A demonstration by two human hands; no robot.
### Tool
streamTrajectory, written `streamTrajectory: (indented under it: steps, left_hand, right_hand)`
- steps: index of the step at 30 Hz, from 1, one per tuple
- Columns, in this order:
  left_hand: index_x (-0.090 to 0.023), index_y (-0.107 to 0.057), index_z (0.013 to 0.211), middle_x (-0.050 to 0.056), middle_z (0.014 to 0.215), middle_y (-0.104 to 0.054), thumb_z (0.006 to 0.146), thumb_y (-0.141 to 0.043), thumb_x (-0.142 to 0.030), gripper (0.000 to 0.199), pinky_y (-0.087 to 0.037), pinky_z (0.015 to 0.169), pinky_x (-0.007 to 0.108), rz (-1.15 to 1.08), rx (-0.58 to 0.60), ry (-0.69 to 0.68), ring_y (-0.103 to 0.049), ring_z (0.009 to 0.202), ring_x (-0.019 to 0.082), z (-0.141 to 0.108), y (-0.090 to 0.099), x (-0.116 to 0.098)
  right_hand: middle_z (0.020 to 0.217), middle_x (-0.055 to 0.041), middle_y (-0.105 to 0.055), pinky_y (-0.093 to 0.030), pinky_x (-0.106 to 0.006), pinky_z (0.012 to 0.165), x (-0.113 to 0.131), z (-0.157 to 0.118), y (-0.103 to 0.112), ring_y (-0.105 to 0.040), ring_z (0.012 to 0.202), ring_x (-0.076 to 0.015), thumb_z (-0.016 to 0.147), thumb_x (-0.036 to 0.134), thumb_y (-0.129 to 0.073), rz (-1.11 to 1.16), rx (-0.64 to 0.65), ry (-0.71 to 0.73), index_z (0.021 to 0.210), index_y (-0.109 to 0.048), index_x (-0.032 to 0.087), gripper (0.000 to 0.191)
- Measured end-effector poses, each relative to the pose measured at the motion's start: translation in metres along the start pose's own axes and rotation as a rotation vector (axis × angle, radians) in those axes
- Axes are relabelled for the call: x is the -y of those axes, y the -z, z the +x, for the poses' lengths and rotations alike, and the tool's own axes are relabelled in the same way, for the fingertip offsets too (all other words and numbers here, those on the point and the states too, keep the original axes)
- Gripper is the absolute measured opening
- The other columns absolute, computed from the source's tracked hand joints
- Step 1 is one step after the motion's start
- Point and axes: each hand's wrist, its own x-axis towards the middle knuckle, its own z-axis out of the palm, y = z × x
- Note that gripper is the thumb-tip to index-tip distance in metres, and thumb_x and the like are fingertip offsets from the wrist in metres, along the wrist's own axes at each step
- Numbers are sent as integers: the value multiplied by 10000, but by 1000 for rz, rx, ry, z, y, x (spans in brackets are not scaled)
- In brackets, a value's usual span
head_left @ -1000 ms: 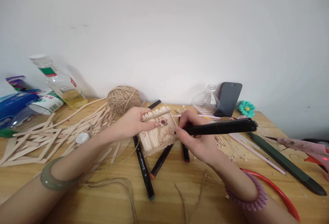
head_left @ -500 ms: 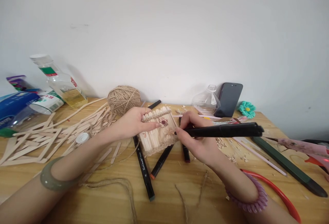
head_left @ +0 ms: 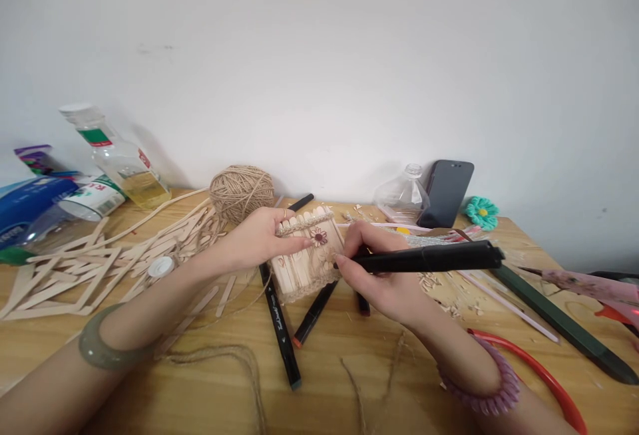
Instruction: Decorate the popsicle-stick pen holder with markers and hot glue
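Observation:
A small panel of wooden sticks (head_left: pixel 299 265), edged with twine and bearing a drawn dark red flower (head_left: pixel 318 237), is held above the table. My left hand (head_left: pixel 259 239) grips its upper left, thumb across the front and a ring on one finger. In my right hand (head_left: pixel 374 259) is a black marker (head_left: pixel 434 257), its tip end at the panel's right part; the tip itself is hidden by the fingers. Beneath the panel lie more black markers, one long (head_left: pixel 282 335) and one with an orange end (head_left: pixel 314 315).
A twine ball (head_left: pixel 241 193), piled wooden sticks (head_left: pixel 124 255) and a bottle (head_left: pixel 124 162) are on the left. A phone (head_left: pixel 449 192) leans on the wall beside a clear plastic piece (head_left: pixel 407 195). Right are a teal flower (head_left: pixel 482 212), a dark green bar (head_left: pixel 559 322) and scissors (head_left: pixel 589 289).
My right hand and the marker have shifted slightly left over the panel. My left hand and the panel have hardly moved.

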Motion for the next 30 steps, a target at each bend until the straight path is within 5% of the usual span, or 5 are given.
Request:
streamTrajectory:
  steps: [30]
  left_hand:
    - [-152, -620, 783, -40, 633, -542, 706, -672, -441, 303, -351, 542, 224, 7, 2, 7, -489, 581, 133, 0, 0, 2]
  right_hand:
    - [528, 63, -431, -294, -230, 456, 1, 1, -1, -365, 479, -97, 750, 190, -547, 50, -11, -16, 608, -416, 219, 195]
